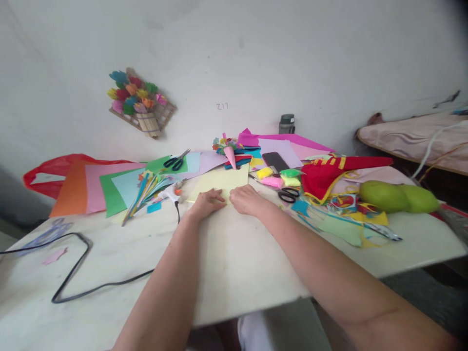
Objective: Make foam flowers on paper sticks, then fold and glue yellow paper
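A pale yellow paper sheet lies on the white table in front of me. My left hand rests at its near left part, fingers bent and somewhat apart, pressing on the paper. Beside it, my right hand is closed at the sheet's near edge, its fingers curled onto the paper. The two hands are close together but not touching. A white glue gun lies just left of my left hand. Black-handled scissors lie right of my right hand.
Colored sheets, paper strips and another pair of scissors lie left. A black cable crosses the left side. A phone, clay packs, red cloth, paper scraps and green fruits lie right.
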### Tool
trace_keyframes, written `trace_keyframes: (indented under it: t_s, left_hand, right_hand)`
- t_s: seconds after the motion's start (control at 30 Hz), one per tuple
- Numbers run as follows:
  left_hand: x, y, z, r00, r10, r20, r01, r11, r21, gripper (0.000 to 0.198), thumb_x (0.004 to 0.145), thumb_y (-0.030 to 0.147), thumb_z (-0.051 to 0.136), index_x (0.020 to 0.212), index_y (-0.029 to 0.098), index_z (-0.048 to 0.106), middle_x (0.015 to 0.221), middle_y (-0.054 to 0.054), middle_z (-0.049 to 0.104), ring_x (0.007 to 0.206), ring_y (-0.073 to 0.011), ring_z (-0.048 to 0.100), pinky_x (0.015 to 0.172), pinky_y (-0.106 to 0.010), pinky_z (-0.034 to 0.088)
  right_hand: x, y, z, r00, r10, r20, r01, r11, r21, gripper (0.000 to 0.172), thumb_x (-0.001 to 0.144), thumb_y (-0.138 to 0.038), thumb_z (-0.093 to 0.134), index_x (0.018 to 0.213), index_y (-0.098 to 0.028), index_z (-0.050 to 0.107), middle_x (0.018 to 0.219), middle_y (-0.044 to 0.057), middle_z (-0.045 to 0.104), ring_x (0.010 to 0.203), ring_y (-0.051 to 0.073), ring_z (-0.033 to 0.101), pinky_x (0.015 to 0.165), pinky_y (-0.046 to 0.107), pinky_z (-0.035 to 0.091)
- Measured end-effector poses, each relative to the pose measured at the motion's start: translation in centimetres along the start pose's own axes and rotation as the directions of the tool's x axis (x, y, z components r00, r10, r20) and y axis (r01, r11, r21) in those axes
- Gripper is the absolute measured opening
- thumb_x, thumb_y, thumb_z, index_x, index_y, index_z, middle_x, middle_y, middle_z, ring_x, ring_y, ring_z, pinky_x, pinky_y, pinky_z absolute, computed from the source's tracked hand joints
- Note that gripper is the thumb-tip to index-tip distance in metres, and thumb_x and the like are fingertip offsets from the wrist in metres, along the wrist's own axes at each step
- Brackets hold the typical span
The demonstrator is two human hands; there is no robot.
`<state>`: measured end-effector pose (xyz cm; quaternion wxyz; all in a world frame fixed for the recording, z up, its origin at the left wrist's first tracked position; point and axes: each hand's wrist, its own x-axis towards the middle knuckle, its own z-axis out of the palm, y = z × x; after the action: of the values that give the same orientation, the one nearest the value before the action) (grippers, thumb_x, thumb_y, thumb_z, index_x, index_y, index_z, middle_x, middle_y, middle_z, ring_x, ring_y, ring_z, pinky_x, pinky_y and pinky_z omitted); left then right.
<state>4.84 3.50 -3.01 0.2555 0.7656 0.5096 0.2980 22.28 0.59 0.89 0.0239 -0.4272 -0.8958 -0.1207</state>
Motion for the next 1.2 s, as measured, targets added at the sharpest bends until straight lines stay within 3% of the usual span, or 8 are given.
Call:
trace_keyframes:
  t_s: [0.1,0.17,0.4,0.47,0.8,1.2]
  left_hand:
    - [0.2,-0.1,0.1,1.0,0.012,-0.01,-0.012,0.998,0.069,0.013,0.06,0.031,0.065,0.071,0.025,0.066,0.122,-0.004,0.053,0.126,-0.0242,0.031,0.105,-0.049,0.0]
    - [0.3,-0.3,0.1,1.0,0.028,-0.012,-0.027,0.996,0.083,0.013,0.061,0.032,0.064,0.07,0.024,0.065,0.123,-0.004,0.053,0.126,-0.0239,0.031,0.105,-0.05,-0.003]
    - [0.7,-0.9,0.5,0.992,0.113,-0.05,-0.115,0.993,-0.034,0.016,0.059,0.035,0.063,0.067,0.021,0.065,0.124,-0.004,0.052,0.123,-0.022,0.035,0.104,-0.036,0.025]
    - [0.7,-0.8,0.5,0.992,0.113,-0.05,-0.115,0.993,-0.035,0.016,0.059,0.035,0.063,0.067,0.021,0.065,0.125,-0.006,0.051,0.124,-0.0224,0.035,0.102,-0.036,0.027]
    - [0.9,-0.1,0.4,0.995,0.09,-0.042,-0.089,0.995,0.04,0.013,0.06,0.033,0.063,0.064,0.021,0.066,0.131,-0.004,0.045,0.129,-0.0248,0.024,0.105,-0.04,0.019]
    - [1.2,0.7,0.3,0.999,0.054,0.003,-0.053,0.982,0.178,0.011,0.064,0.031,0.06,0.062,0.02,0.063,0.134,-0.005,0.039,0.131,-0.0276,0.016,0.104,-0.05,0.007]
  right_hand:
    - [0.1,0.3,0.2,1.0,0.025,0.011,-0.025,1.0,0.015,0.024,0.077,-0.009,0.043,0.089,-0.012,0.064,0.086,0.015,0.065,0.088,0.023,0.061,0.068,0.028,0.041]
    - [0.2,0.6,0.5,0.999,0.044,0.022,-0.045,0.998,0.043,0.024,0.078,-0.012,0.042,0.088,-0.014,0.064,0.088,0.014,0.066,0.087,0.022,0.061,0.069,0.028,0.041]
    - [0.3,1.5,1.0,0.988,0.138,0.066,-0.147,0.971,0.186,0.028,0.077,-0.02,0.041,0.09,-0.025,0.066,0.095,0.005,0.066,0.086,0.02,0.06,0.069,0.028,0.039]
    - [0.2,1.6,0.9,0.981,0.169,0.091,-0.186,0.956,0.225,0.027,0.077,-0.023,0.042,0.09,-0.026,0.066,0.094,0.004,0.066,0.086,0.019,0.059,0.067,0.026,0.039]
    - [0.5,1.8,1.1,0.937,0.317,0.15,-0.35,0.865,0.36,0.019,0.078,-0.032,0.049,0.083,-0.024,0.065,0.093,0.001,0.066,0.084,0.016,0.059,0.063,0.022,0.037]
    - [0.7,2.0,1.4,0.925,0.325,0.197,-0.377,0.851,0.365,0.02,0.078,-0.034,0.048,0.083,-0.023,0.064,0.094,0.002,0.066,0.085,0.017,0.059,0.065,0.023,0.038]
